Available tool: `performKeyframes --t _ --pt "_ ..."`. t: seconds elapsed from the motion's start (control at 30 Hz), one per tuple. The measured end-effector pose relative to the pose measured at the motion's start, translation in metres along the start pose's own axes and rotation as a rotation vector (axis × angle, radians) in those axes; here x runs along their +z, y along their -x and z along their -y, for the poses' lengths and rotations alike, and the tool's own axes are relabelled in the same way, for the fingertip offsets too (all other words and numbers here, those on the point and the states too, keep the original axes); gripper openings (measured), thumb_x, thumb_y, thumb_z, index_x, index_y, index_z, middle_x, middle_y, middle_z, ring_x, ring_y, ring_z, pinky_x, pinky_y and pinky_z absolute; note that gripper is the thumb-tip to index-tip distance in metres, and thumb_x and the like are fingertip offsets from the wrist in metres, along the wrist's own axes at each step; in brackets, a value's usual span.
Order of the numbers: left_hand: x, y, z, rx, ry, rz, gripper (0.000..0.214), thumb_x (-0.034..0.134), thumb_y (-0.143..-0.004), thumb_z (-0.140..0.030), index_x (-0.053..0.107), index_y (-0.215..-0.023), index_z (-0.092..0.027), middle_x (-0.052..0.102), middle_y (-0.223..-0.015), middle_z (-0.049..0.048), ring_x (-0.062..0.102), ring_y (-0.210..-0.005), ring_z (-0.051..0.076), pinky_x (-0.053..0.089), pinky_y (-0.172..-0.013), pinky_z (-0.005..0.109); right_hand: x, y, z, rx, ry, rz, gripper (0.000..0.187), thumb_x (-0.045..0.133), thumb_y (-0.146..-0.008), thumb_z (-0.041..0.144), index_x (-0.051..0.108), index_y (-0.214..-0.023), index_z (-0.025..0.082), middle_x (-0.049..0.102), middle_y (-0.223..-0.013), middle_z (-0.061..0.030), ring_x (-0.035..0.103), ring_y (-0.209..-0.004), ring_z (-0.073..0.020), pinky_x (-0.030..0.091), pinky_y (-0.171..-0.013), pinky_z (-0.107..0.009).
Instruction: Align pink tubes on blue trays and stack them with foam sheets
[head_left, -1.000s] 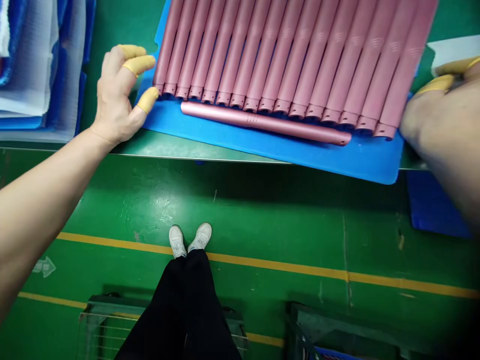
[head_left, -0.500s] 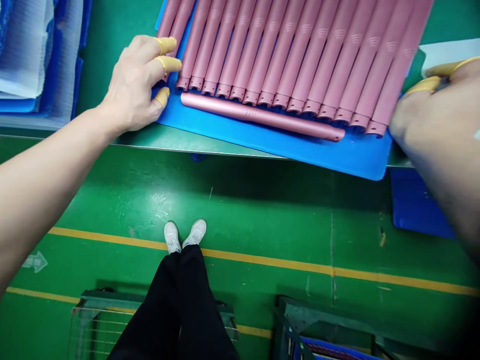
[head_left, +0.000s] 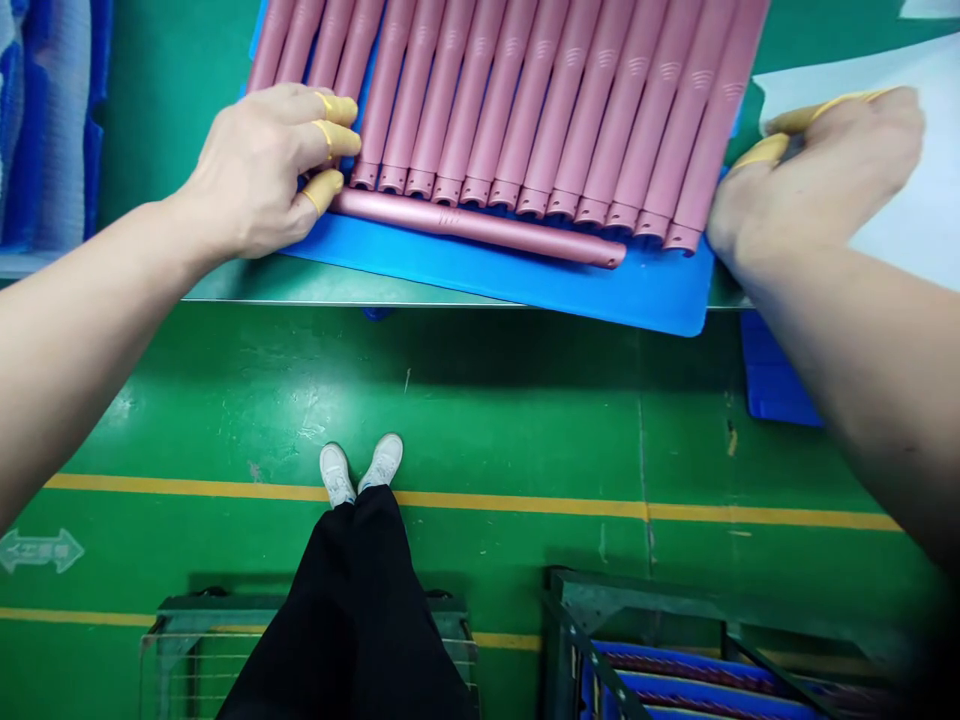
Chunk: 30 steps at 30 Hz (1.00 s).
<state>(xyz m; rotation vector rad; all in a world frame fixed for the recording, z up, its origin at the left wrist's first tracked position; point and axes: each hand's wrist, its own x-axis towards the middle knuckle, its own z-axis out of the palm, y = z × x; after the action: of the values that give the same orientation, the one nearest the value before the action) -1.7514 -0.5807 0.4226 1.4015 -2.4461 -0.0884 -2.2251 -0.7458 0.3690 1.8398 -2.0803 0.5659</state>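
Observation:
Pink tubes (head_left: 517,110) with small holes at their ends and curved line marks stand in a slanted row on a blue mat (head_left: 660,295). Another pink tube (head_left: 480,228) lies crosswise below their ends. My left hand (head_left: 266,165), with yellow finger cots, closes its thumb and fingers around the lower end of a pink tube (head_left: 362,50) left of a gap in the row. Beside the row's right edge is my right hand (head_left: 821,175), also in yellow cots. Its fingers curl together, slightly blurred; what they hold, if anything, is hidden.
White sheets (head_left: 911,230) lie on the green table (head_left: 169,70) at the right. Blue and white padded sheets (head_left: 52,130) are piled at the left. Behind me on the green floor (head_left: 525,430) stand a wire-topped cart (head_left: 187,610) and a rack (head_left: 637,590) with blue trays.
The view has shifted, moving the mat leftward in the picture. More tubes now lie left of the gap, beside my left hand. My right hand stays by the row's right edge.

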Motion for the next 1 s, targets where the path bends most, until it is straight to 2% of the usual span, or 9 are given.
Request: performKeyframes --t 0.13,0.23,0.4,0.53,0.63,0.77,0.9,1.0 --pt "0.002 -0.021 -0.021 0.032 0.030 0.082 0.084 0.018 -0.103 -0.056 0.066 -0.133 0.006 0.058 -0.150 0.0204 0.052 -0.151 0.046 0.042 -0.108 0.069 -0.049 0.018 0.045 0.157 0.025 0.178 0.046 0.056 -0.087 -0.001 0.072 -0.130 0.000 0.060 -0.146 -0.0250 0.058 -0.139 -0.0373 0.043 -0.121 -0.052" --pt "0.003 -0.029 -0.022 0.079 0.018 0.102 0.082 0.018 -0.104 -0.052 0.066 -0.135 0.006 0.060 -0.149 0.0196 0.054 -0.150 0.044 0.041 -0.110 0.067 -0.067 0.024 0.061 0.198 0.032 0.224 0.051 0.052 -0.089 -0.005 0.068 -0.136 -0.004 0.058 -0.149 -0.0279 0.057 -0.142 -0.0366 0.042 -0.121 -0.048" --pt "0.003 -0.027 -0.012 0.059 0.046 0.062 0.081 0.022 -0.103 -0.053 0.068 -0.131 0.008 0.064 -0.141 0.0188 0.056 -0.147 0.044 0.040 -0.110 0.069 -0.055 0.019 0.042 0.120 -0.023 0.210 0.048 0.051 -0.090 0.001 0.070 -0.134 0.000 0.057 -0.147 -0.0280 0.054 -0.140 -0.0396 0.040 -0.117 -0.052" --pt "0.006 -0.032 -0.021 0.090 0.076 0.044 0.071 0.032 -0.104 -0.049 0.068 -0.132 0.004 0.064 -0.144 0.0171 0.056 -0.149 0.041 0.040 -0.116 0.066 -0.047 0.015 0.033 0.126 -0.029 0.194 0.046 0.052 -0.090 0.002 0.070 -0.132 0.001 0.054 -0.145 -0.0282 0.054 -0.136 -0.0389 0.040 -0.116 -0.053" --pt "0.008 -0.040 -0.032 0.138 0.048 0.029 0.066 0.029 -0.106 -0.042 0.067 -0.135 0.004 0.064 -0.146 0.0140 0.055 -0.150 0.036 0.039 -0.118 0.060 -0.049 0.016 0.036 0.131 -0.004 0.226 0.046 0.052 -0.092 0.004 0.067 -0.136 0.001 0.051 -0.149 -0.0279 0.052 -0.139 -0.0381 0.040 -0.116 -0.051" --pt "0.012 -0.052 -0.039 0.184 0.086 0.044 0.068 0.030 -0.109 -0.045 0.068 -0.134 0.005 0.063 -0.147 0.0140 0.057 -0.148 0.035 0.039 -0.118 0.059 -0.058 0.021 0.042 0.157 -0.044 0.241 0.048 0.052 -0.092 0.002 0.067 -0.138 0.000 0.052 -0.147 -0.0266 0.052 -0.137 -0.0367 0.038 -0.118 -0.051" --pt "0.018 -0.060 -0.032 0.203 0.116 0.103 0.066 0.044 -0.105 -0.049 0.069 -0.132 0.006 0.065 -0.147 0.0220 0.056 -0.147 0.036 0.032 -0.125 0.066 -0.068 0.026 0.046 0.132 -0.056 0.257 0.044 0.049 -0.098 0.003 0.063 -0.140 -0.002 0.052 -0.149 -0.0243 0.051 -0.144 -0.0375 0.038 -0.122 -0.049" --pt "0.019 -0.058 -0.024 0.183 0.132 0.071 0.058 0.052 -0.102 -0.047 0.071 -0.129 0.001 0.066 -0.146 0.0216 0.054 -0.146 0.034 0.029 -0.130 0.066 -0.069 0.027 0.043 0.112 -0.072 0.254 0.039 0.049 -0.101 0.005 0.064 -0.137 0.001 0.052 -0.150 -0.0237 0.050 -0.145 -0.0382 0.038 -0.123 -0.051"
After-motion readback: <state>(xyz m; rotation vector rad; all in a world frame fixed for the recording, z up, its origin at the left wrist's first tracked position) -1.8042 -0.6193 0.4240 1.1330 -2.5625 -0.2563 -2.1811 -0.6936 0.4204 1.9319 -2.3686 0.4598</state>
